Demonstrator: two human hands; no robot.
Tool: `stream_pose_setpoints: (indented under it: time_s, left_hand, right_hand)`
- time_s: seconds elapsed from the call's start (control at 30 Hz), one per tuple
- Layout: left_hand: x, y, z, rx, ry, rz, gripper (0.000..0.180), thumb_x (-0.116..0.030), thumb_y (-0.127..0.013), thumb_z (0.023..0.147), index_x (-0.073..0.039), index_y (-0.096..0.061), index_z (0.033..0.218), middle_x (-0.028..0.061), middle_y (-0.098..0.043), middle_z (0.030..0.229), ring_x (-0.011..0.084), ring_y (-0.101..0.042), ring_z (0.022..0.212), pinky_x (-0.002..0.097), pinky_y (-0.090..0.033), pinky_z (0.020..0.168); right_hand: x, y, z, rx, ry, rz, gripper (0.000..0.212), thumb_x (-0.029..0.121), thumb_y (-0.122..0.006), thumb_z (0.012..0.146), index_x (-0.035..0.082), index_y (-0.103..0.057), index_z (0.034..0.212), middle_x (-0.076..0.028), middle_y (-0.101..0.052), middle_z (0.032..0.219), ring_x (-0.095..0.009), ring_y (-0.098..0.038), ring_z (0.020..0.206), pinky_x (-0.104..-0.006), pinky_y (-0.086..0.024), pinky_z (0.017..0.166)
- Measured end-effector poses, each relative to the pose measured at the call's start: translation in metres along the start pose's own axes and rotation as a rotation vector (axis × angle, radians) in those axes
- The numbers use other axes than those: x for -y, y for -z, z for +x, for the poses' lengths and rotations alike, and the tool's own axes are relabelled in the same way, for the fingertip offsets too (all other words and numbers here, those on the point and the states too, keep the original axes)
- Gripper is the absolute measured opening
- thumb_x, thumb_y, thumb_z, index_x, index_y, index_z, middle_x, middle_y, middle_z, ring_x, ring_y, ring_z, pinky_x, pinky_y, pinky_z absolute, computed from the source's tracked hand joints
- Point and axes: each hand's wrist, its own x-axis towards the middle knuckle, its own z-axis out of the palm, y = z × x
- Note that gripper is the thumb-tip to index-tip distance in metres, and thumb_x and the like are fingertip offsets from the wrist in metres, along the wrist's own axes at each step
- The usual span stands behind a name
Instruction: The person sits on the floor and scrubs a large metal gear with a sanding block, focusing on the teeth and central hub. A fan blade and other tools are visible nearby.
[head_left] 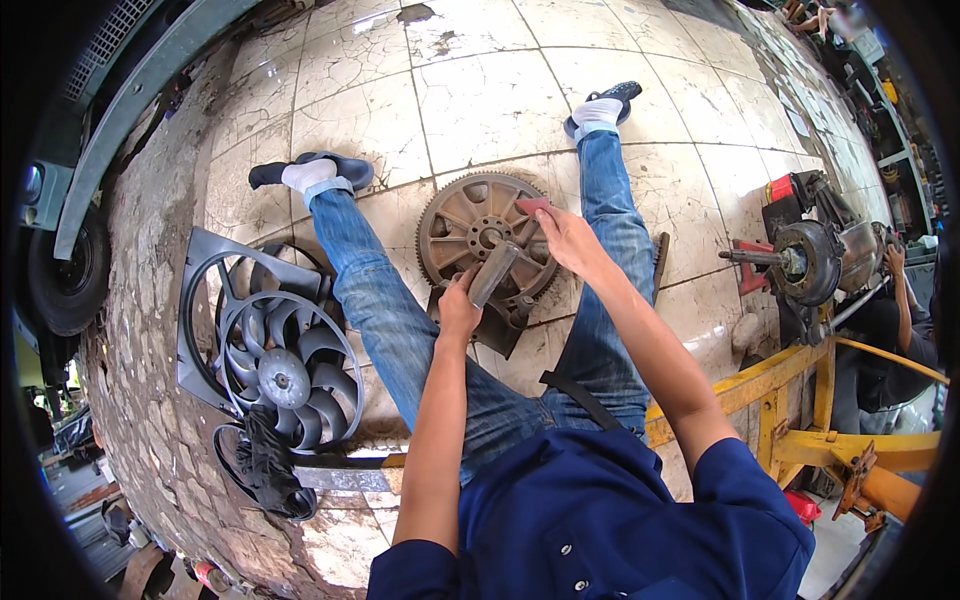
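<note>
I find the oblong grey metal block [494, 274] in the left hand [459, 306], above the round, toothed, rust-brown metal wheel [488, 228] on the pale tiled floor [470, 90]. Its long axis slants, upper end toward the right hand [568, 238]. From the right fingers, it lies left and closer to the torso, apart; the left hand is nearer. Left fingers: closed around its lower end. Right fingers: pinched on a flat, dull-red piece [532, 206]; contact with the wheel I cannot confirm.
</note>
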Motion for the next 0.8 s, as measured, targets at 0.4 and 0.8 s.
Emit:
stream_pose_setpoints:
  time_s: [0.4,0.8]
  left_hand:
    - [0.002,-0.001,-0.001,-0.011,-0.020,-0.091,0.052,-0.003,-0.066,0.079,-0.017,-0.064,0.129,0.0175,-0.066,0.115,0.0381,-0.064,0.103,0.0424,-0.052,0.088]
    - [0.004,0.000,0.003,0.048,0.056,-0.067,0.061,-0.001,-0.066,0.074,-0.020,-0.061,0.132,0.0171,-0.064,0.118,0.0392,-0.062,0.107,0.0427,-0.050,0.094]
  right_hand:
    - [0.004,0.003,0.008,0.113,-0.037,-0.033,0.035,0.028,-0.040,0.106,0.021,-0.061,0.133,-0.011,-0.044,0.057,-0.021,-0.048,0.053,-0.0383,-0.043,0.057]
    - [0.014,0.004,0.020,0.151,-0.057,-0.228,0.034,0.029,-0.043,0.102,0.012,-0.066,0.121,-0.025,-0.068,0.100,-0.043,-0.064,0.098,-0.0502,-0.049,0.087]
